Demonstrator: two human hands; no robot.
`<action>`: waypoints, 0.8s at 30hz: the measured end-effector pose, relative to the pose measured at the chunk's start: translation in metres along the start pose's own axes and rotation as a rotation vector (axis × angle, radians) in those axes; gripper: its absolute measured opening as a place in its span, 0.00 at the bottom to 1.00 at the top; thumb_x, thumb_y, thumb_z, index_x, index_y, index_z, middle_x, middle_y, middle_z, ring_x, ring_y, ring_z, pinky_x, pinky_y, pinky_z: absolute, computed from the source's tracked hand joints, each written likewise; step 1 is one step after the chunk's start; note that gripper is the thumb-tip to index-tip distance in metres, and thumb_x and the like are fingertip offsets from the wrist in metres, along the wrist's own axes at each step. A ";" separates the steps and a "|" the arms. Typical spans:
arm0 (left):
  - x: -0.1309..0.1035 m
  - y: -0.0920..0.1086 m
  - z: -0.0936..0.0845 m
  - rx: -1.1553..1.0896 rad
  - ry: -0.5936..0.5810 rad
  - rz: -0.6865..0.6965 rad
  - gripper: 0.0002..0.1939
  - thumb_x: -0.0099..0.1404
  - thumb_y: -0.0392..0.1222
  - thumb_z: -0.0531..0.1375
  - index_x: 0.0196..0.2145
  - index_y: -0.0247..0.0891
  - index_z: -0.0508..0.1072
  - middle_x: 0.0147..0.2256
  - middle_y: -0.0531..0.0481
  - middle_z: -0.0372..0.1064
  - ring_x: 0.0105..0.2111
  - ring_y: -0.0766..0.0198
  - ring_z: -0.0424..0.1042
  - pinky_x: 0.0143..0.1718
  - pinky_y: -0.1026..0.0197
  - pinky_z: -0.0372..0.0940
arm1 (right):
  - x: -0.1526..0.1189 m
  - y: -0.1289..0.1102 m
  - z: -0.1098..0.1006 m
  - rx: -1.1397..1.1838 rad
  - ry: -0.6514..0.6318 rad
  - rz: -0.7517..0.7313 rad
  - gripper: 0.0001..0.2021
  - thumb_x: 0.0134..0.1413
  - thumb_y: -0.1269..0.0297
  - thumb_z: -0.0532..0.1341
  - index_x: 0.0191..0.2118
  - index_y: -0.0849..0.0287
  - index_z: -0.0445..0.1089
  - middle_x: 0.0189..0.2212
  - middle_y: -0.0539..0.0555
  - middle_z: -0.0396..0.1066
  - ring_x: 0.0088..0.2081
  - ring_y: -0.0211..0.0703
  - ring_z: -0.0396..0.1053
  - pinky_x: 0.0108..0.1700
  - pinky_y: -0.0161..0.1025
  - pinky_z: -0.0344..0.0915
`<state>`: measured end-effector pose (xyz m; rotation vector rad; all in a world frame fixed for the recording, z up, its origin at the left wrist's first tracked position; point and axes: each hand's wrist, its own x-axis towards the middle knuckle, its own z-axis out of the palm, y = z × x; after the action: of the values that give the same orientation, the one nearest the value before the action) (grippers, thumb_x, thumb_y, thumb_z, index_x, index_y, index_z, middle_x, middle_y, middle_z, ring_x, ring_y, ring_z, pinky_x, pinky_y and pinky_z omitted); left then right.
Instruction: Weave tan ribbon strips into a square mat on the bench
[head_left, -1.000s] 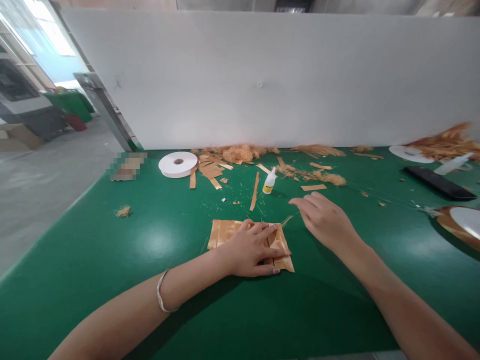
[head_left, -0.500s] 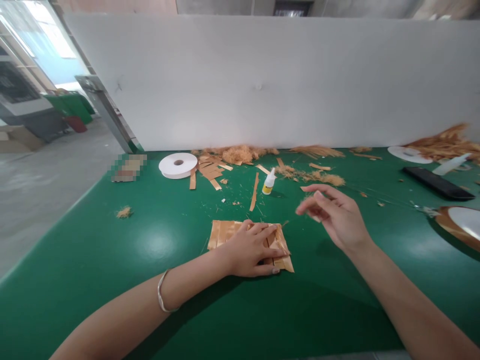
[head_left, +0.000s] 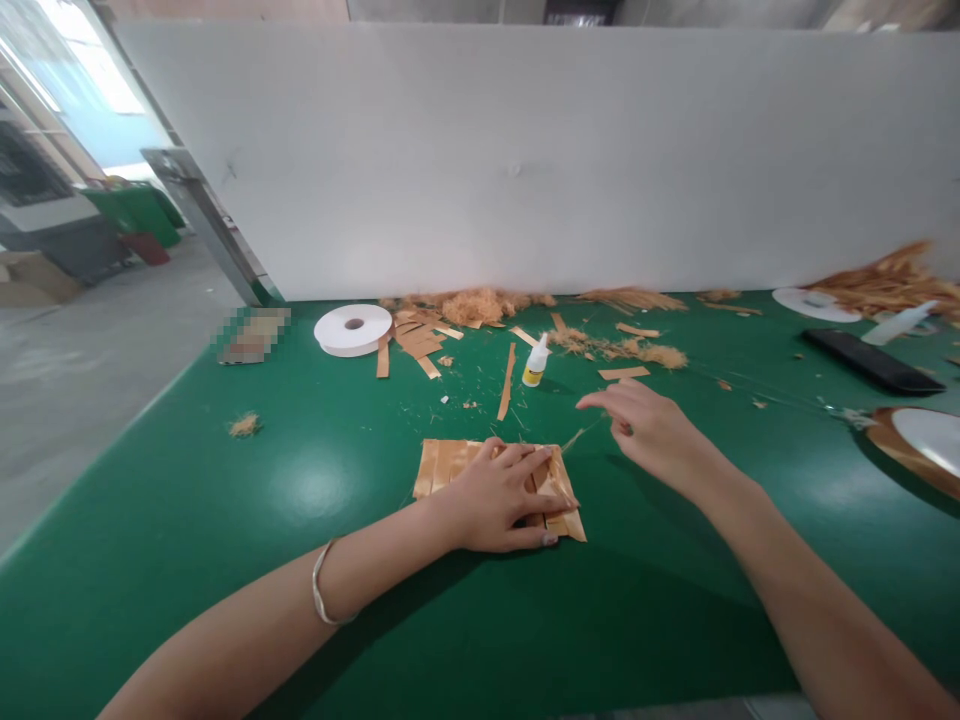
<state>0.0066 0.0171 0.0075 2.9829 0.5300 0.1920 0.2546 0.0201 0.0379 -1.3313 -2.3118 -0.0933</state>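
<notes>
My left hand (head_left: pixel 501 497) lies flat with its fingers spread over a panel of tan ribbon strips (head_left: pixel 444 468), pressing it on the table. The hand covers much of the panel's middle and right part. Up and to the right, my right hand (head_left: pixel 651 425) is closed in a pinch, index finger pointing left. A thin pale fibre strand (head_left: pixel 575 439) runs from the panel's upper right corner to these fingers. Beyond the panel stands a small white glue bottle (head_left: pixel 535 364) with a yellow label.
On the green table (head_left: pixel 315 420) lie a white ribbon roll (head_left: pixel 352 331), cut strips (head_left: pixel 417 335), a loose strip (head_left: pixel 507 382) and a fibre heap (head_left: pixel 476 305). A black case (head_left: pixel 870 362) and a round white-topped piece (head_left: pixel 926 440) are at right. Behind rises a white board (head_left: pixel 525 150).
My right hand has turned and moved slightly down, its fingers closing on the strand, now drawn out from the panel. A short strip behind it has come into view. My left hand stays put.
</notes>
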 end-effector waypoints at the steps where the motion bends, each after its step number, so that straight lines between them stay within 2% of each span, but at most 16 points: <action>1: 0.000 0.000 0.000 0.001 0.000 0.000 0.25 0.67 0.61 0.46 0.58 0.55 0.63 0.64 0.41 0.47 0.59 0.42 0.54 0.52 0.40 0.52 | 0.000 0.001 0.002 -0.047 0.039 -0.015 0.18 0.53 0.77 0.47 0.42 0.56 0.70 0.32 0.55 0.72 0.35 0.45 0.70 0.33 0.41 0.63; 3: 0.000 0.000 0.000 0.005 -0.001 -0.001 0.25 0.67 0.61 0.46 0.58 0.55 0.63 0.64 0.41 0.48 0.59 0.43 0.54 0.52 0.40 0.52 | 0.000 0.000 0.005 -0.124 0.123 0.012 0.14 0.58 0.72 0.49 0.40 0.56 0.71 0.32 0.56 0.74 0.35 0.47 0.72 0.32 0.40 0.63; 6: 0.001 0.000 -0.002 0.011 -0.009 -0.007 0.25 0.67 0.61 0.46 0.58 0.56 0.63 0.64 0.41 0.48 0.59 0.44 0.54 0.52 0.40 0.52 | 0.000 -0.005 0.005 -0.129 0.232 0.113 0.11 0.60 0.62 0.54 0.40 0.56 0.72 0.27 0.54 0.75 0.28 0.44 0.72 0.27 0.38 0.61; 10: 0.001 0.001 -0.003 0.019 -0.023 -0.004 0.25 0.67 0.61 0.46 0.58 0.55 0.63 0.64 0.39 0.47 0.60 0.44 0.53 0.52 0.40 0.52 | 0.000 -0.018 -0.003 0.139 0.321 0.201 0.12 0.61 0.59 0.55 0.45 0.56 0.70 0.28 0.54 0.76 0.28 0.43 0.73 0.29 0.37 0.65; 12: 0.001 0.001 -0.003 0.015 -0.024 0.002 0.25 0.68 0.61 0.46 0.58 0.54 0.63 0.64 0.37 0.47 0.60 0.43 0.53 0.52 0.39 0.52 | 0.000 -0.024 -0.006 0.323 0.247 0.249 0.13 0.61 0.57 0.56 0.48 0.54 0.68 0.29 0.53 0.77 0.31 0.44 0.75 0.30 0.37 0.66; 14: 0.000 0.001 -0.002 0.008 -0.019 0.004 0.25 0.68 0.61 0.46 0.58 0.54 0.63 0.64 0.38 0.47 0.60 0.43 0.53 0.52 0.40 0.52 | 0.001 -0.029 -0.006 0.494 0.116 0.278 0.15 0.60 0.56 0.56 0.50 0.54 0.67 0.28 0.52 0.77 0.31 0.44 0.75 0.31 0.37 0.67; 17: 0.001 0.001 -0.001 0.007 -0.019 0.001 0.25 0.67 0.60 0.46 0.58 0.54 0.64 0.64 0.38 0.47 0.60 0.43 0.54 0.51 0.40 0.53 | 0.001 -0.036 -0.002 0.704 -0.024 0.283 0.13 0.59 0.55 0.57 0.46 0.55 0.68 0.22 0.49 0.75 0.27 0.42 0.74 0.34 0.38 0.68; 21: 0.001 0.000 0.001 0.006 -0.019 -0.002 0.25 0.67 0.59 0.47 0.58 0.53 0.64 0.63 0.37 0.48 0.59 0.42 0.54 0.51 0.40 0.53 | 0.001 -0.044 0.009 0.872 -0.081 0.299 0.11 0.57 0.55 0.58 0.41 0.56 0.68 0.19 0.47 0.72 0.24 0.38 0.71 0.33 0.36 0.67; 24: 0.000 0.000 0.002 -0.017 0.010 -0.001 0.24 0.68 0.59 0.47 0.57 0.52 0.65 0.63 0.35 0.48 0.60 0.42 0.53 0.52 0.40 0.52 | 0.001 -0.045 0.015 0.982 -0.047 0.336 0.11 0.57 0.55 0.59 0.40 0.56 0.68 0.19 0.47 0.71 0.24 0.38 0.70 0.32 0.36 0.66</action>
<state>0.0073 0.0169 0.0059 2.9665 0.5289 0.2101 0.2113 0.0014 0.0321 -1.1225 -1.6919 1.0389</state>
